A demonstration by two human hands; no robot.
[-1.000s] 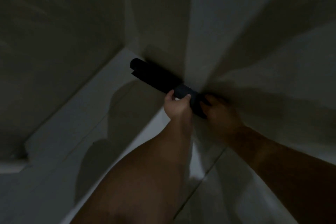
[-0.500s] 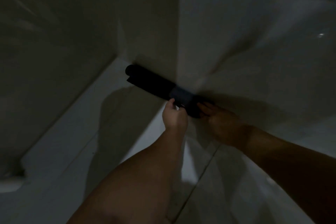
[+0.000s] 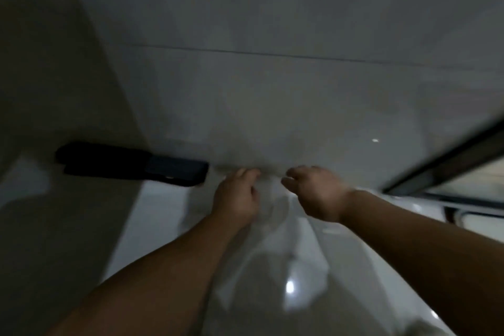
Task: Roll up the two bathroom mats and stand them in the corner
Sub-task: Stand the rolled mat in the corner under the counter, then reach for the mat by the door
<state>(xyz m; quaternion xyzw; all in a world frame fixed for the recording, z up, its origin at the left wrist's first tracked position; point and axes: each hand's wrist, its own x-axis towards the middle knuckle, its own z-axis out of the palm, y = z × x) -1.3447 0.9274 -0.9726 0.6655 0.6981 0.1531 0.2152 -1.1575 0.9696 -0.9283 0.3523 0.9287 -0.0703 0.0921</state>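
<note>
The dark rolled mats (image 3: 131,165) lie as one long bundle against the foot of the pale wall (image 3: 272,103), at the left of the view, where that wall meets a second, shadowed wall (image 3: 54,63). The picture is dim and blurred, so it is not clear whether the bundle holds one roll or two, nor whether it stands or leans. Its right end shows a lighter blue-grey patch and stops just short of the left hand (image 3: 237,196).

Both hands are empty. The left hand is loosely curled, fingers bent inward, near the bundle's end but apart from it. The right hand (image 3: 316,194) is slack and half open, just beside the left, with a narrow gap between them.

Glossy white floor (image 3: 294,267) lies bare beneath the forearms. A dark frame edge (image 3: 441,163) slants across the right side.
</note>
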